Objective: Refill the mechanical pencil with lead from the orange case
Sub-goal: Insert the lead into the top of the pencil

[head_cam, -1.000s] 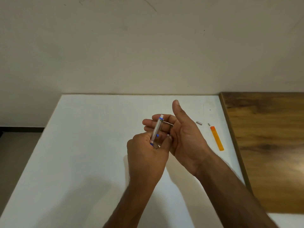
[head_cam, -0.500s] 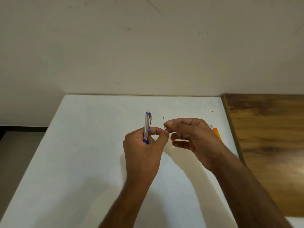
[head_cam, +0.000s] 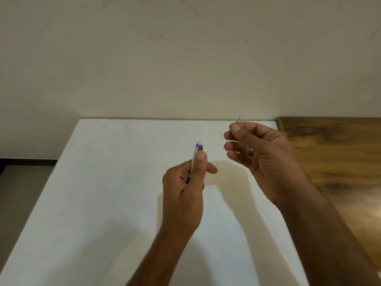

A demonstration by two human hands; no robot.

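My left hand (head_cam: 185, 195) grips a silver mechanical pencil (head_cam: 195, 156) with blue trim, held nearly upright with its open top end pointing up and away. My right hand (head_cam: 261, 155) is raised to the right of it and pinches a thin dark lead (head_cam: 238, 119) between thumb and forefinger; the lead's ends stick out above and below the fingers. A gap separates the lead from the pencil's top. A ring is on one finger of my right hand. The orange case is hidden behind my right hand.
Both hands hover over a white table (head_cam: 115, 182) that meets a cream wall at the back. A brown wooden surface (head_cam: 338, 162) adjoins the table on the right. The floor drops away at the left edge.
My right hand has lifted up and to the right with the lead, away from the pencil. My left hand has tilted the pencil slightly and kept its hold.
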